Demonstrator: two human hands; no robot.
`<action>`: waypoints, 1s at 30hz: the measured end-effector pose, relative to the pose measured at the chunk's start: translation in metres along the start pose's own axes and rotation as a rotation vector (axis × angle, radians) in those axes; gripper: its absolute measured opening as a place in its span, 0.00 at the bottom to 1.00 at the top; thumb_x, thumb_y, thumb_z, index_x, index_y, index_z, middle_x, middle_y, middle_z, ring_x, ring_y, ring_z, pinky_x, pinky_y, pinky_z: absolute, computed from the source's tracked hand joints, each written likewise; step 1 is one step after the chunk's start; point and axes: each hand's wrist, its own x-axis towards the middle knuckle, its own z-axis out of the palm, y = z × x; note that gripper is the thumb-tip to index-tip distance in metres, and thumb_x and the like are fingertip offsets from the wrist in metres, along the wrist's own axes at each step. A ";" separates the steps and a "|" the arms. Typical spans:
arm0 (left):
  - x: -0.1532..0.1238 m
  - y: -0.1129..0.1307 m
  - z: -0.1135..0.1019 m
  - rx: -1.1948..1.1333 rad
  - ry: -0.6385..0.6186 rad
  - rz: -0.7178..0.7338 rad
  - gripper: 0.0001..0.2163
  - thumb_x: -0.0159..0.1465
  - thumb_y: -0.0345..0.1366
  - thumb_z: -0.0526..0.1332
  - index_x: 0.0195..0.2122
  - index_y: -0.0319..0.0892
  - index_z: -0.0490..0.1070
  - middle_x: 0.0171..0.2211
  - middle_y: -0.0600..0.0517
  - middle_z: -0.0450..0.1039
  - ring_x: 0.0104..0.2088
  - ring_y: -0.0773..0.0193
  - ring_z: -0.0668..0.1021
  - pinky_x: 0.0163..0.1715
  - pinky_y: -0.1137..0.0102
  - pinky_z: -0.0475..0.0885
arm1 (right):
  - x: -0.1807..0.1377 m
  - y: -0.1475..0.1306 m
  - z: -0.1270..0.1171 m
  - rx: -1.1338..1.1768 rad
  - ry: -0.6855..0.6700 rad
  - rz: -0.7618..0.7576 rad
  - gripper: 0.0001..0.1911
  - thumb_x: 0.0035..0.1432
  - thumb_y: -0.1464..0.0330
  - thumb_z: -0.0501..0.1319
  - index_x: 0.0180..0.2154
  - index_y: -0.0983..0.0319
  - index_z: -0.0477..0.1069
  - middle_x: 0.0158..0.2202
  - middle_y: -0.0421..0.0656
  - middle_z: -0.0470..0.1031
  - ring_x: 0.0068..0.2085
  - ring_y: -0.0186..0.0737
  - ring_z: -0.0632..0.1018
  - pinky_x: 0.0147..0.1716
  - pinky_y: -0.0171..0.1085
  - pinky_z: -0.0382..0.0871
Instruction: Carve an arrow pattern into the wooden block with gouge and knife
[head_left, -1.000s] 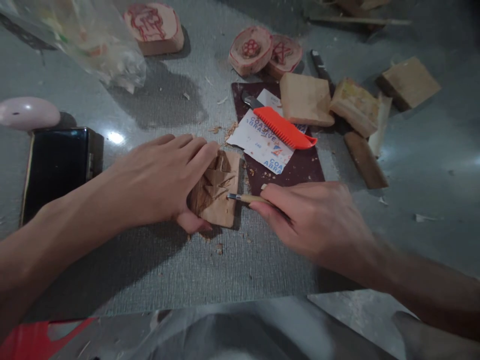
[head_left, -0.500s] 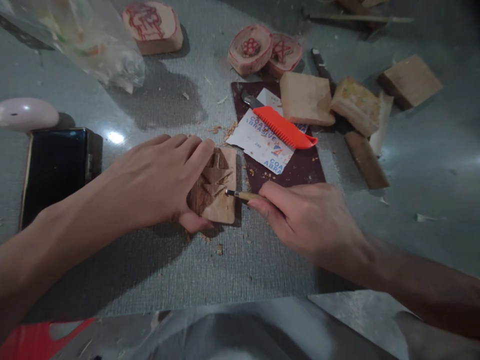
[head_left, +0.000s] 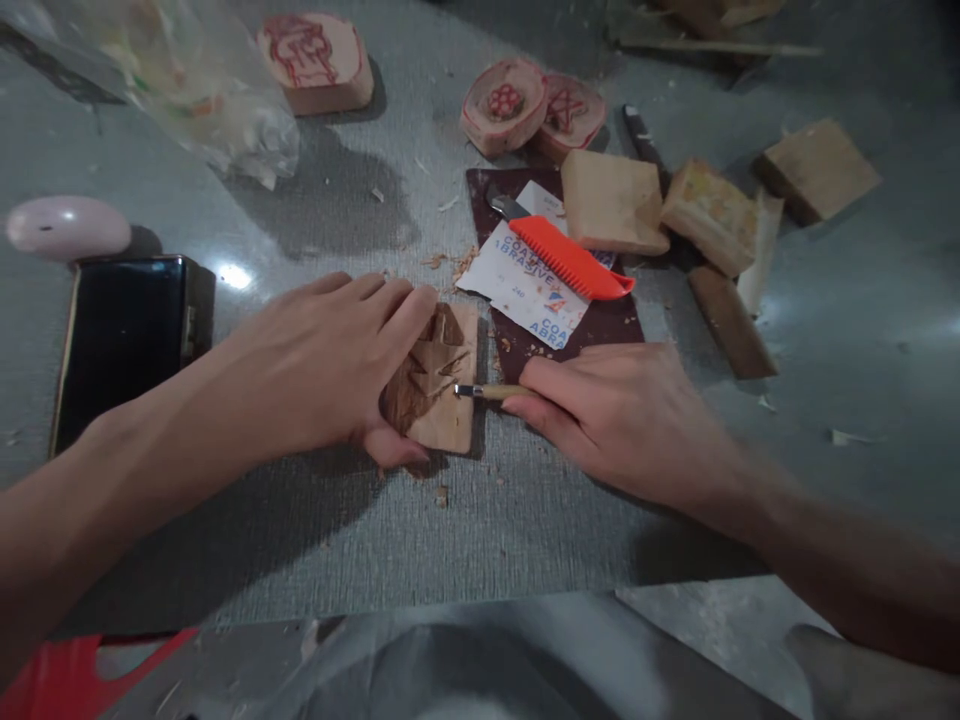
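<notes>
My left hand (head_left: 360, 350) grips a small wooden block (head_left: 450, 425) by its left side, fingers over the far edge and thumb at the near edge. Carved recesses and notches show on the block's upper face; its left part is hidden under the hand. My right hand (head_left: 607, 410) is closed round the light wooden handle of a carving chisel (head_left: 491, 392). The metal tip meets the block's face near its right edge. Wood shavings (head_left: 465, 262) and crumbs lie around the block.
An orange utility knife (head_left: 570, 258) lies on white-backed abrasive paper (head_left: 517, 295) over a dark sheet. Wood blocks (head_left: 611, 200) sit behind at right, round carved pieces (head_left: 504, 105) at the back. A black box (head_left: 124, 350), a pink rounded object (head_left: 67, 228) and a plastic bag (head_left: 202, 90) stand left.
The whole view has shifted slightly. My right wrist and the chisel handle sit at a slightly different angle, the tip still at the block's right part. The left hand keeps its hold.
</notes>
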 end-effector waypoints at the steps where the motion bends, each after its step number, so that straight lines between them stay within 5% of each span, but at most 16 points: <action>1: 0.000 0.001 0.002 0.006 0.023 -0.016 0.48 0.57 0.83 0.68 0.57 0.41 0.75 0.49 0.37 0.85 0.49 0.32 0.88 0.50 0.49 0.81 | -0.001 -0.003 0.000 -0.006 0.001 0.019 0.29 0.89 0.55 0.56 0.33 0.58 0.78 0.22 0.39 0.73 0.24 0.39 0.70 0.28 0.43 0.49; 9: 0.000 0.005 0.006 0.001 0.058 -0.060 0.56 0.52 0.89 0.66 0.58 0.38 0.76 0.47 0.34 0.84 0.48 0.29 0.88 0.49 0.46 0.81 | -0.001 -0.013 0.003 -0.009 -0.006 0.116 0.32 0.89 0.52 0.53 0.33 0.58 0.77 0.23 0.40 0.76 0.23 0.38 0.69 0.28 0.43 0.49; 16: 0.000 0.002 0.004 -0.037 0.051 -0.067 0.52 0.52 0.86 0.69 0.56 0.40 0.77 0.48 0.34 0.84 0.49 0.28 0.87 0.50 0.46 0.81 | 0.000 -0.009 0.001 -0.021 0.083 0.162 0.31 0.89 0.52 0.53 0.32 0.58 0.75 0.21 0.38 0.71 0.22 0.37 0.66 0.27 0.43 0.49; 22: -0.001 0.003 0.007 0.051 0.024 -0.030 0.58 0.54 0.90 0.63 0.61 0.35 0.74 0.49 0.35 0.83 0.48 0.32 0.87 0.51 0.47 0.80 | 0.006 0.004 -0.007 0.055 0.206 0.269 0.18 0.86 0.61 0.55 0.40 0.56 0.75 0.27 0.39 0.76 0.26 0.41 0.73 0.30 0.44 0.56; 27: -0.001 0.008 0.010 0.046 0.029 0.024 0.57 0.57 0.89 0.62 0.63 0.37 0.73 0.51 0.37 0.83 0.51 0.34 0.86 0.52 0.50 0.77 | 0.009 -0.008 0.008 0.215 0.123 0.159 0.05 0.79 0.65 0.63 0.47 0.56 0.77 0.35 0.40 0.85 0.34 0.43 0.82 0.35 0.41 0.67; 30: -0.001 0.011 0.012 0.037 0.060 0.060 0.51 0.60 0.86 0.64 0.59 0.39 0.75 0.49 0.38 0.83 0.48 0.36 0.86 0.49 0.51 0.77 | 0.008 -0.015 0.016 0.298 0.103 0.062 0.09 0.77 0.68 0.63 0.54 0.57 0.79 0.45 0.43 0.90 0.43 0.45 0.86 0.42 0.42 0.72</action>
